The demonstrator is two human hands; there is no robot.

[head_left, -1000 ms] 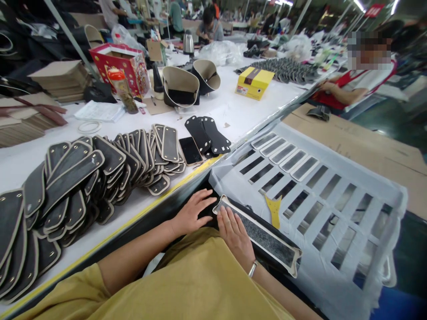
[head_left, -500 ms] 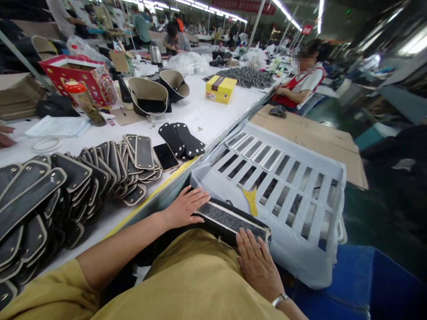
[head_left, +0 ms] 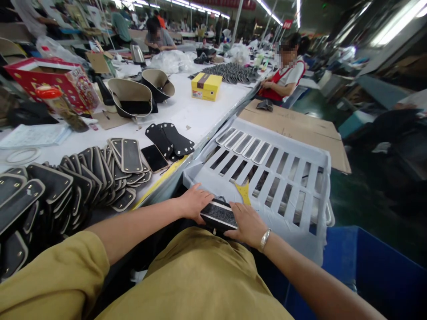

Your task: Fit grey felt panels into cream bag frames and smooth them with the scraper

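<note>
Close to my body lies a long dark piece with a speckled grey, felt-like face and pale edges (head_left: pixel 218 214); I cannot tell its exact kind. My left hand (head_left: pixel 196 202) grips its left end, with the fingers over the top and the thumb at the near side. At the right, my right hand (head_left: pixel 246 222) is wrapped over the other part of it, thumb on the near side. A yellow flat cut piece (head_left: pixel 243 192) lies just beyond my right fingers, on the edge of a grey slotted plastic crate (head_left: pixel 283 222).
Several oblong panels with pale trim (head_left: pixel 243 144) lie on the crate. Left, a white table (head_left: pixel 187 106) bears stacked dark panels (head_left: pixel 88 171), a phone (head_left: pixel 154 158), black cut pieces (head_left: pixel 178 138) and a yellow box (head_left: pixel 207 86). A blue bin (head_left: pixel 370 258) stands right; a person in red sits beyond cardboard (head_left: pixel 300 126).
My right hand has moved up and left, from resting flat at the piece's right end to gripping over it. My left hand's fingers have curled over the left end. The view has shifted right.
</note>
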